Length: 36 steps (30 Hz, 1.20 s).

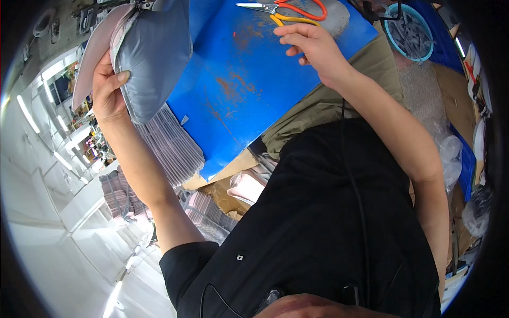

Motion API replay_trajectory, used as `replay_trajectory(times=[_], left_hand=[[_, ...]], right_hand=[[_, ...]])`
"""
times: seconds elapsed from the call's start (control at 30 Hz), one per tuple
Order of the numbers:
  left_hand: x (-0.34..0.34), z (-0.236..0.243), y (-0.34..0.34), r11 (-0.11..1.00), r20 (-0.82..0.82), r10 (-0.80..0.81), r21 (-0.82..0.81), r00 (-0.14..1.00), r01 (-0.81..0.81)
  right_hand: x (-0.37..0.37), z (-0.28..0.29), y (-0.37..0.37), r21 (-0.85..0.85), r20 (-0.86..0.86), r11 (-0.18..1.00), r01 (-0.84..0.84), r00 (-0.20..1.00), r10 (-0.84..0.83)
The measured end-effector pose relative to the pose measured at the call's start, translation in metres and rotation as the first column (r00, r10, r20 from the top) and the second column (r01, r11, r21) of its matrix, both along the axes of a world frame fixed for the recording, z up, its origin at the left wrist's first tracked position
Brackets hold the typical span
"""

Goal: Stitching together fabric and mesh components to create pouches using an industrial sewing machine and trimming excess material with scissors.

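Note:
My left hand [108, 87] is raised at the upper left and grips the edge of a padded grey pouch [154, 50] with a pale pink lining. My right hand [310, 47] reaches over a blue board [238, 90] marked with rusty stains. Its fingers are curled and rest just below a pair of scissors [289, 11] with orange and yellow handles. The scissors lie on the board near its far edge. Whether my fingers touch the scissors I cannot tell.
Stacks of flat grey pieces [172, 143] lie left of the blue board. Cardboard [228, 185] and olive cloth [318, 106] sit under the board. A round teal fan guard [408, 32], bubble wrap [424, 95] and clear plastic bags clutter the right side.

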State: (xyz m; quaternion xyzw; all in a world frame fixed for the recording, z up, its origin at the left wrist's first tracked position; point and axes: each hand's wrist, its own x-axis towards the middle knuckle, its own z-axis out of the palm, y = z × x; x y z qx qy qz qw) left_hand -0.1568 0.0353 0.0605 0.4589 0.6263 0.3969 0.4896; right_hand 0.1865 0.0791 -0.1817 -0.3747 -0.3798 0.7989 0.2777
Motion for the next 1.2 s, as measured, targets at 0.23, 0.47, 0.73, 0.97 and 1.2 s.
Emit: replay_trajectory(times=[0.23, 0.47, 0.73, 0.97, 1.2], left_hand=[[-0.0032, -0.002, -0.0013, 1.0, 0.003, -0.005, -0.006, 1.0, 0.005], [-0.0024, -0.0047, -0.0037, 1.0, 0.012, 0.001, 0.012, 1.0, -0.001], [-0.0039, -0.0057, -0.0046, 1.0, -0.021, 0.02, -0.004, 1.0, -0.02], [0.0016, -0.0061, -0.005, 1.0, -0.021, -0.01, 0.004, 1.0, 0.01], [0.0022, -0.0088, -0.0063, 1.0, -0.038, 0.019, 0.003, 0.999, -0.019]], right_hand=[[-0.0003, -0.0005, -0.0001, -0.023, 0.003, 1.0, -0.004, 1.0, 0.005], [-0.0011, 0.0002, -0.0008, -0.024, 0.015, 1.0, 0.002, 1.0, -0.002], [-0.0012, 0.0009, -0.0009, -0.028, 0.007, 1.0, 0.0, 1.0, 0.0], [-0.0009, 0.0018, -0.0012, -0.013, 0.0, 1.0, 0.01, 1.0, -0.01], [-0.0006, 0.0004, -0.0015, -0.007, -0.006, 1.0, 0.006, 1.0, -0.006]])
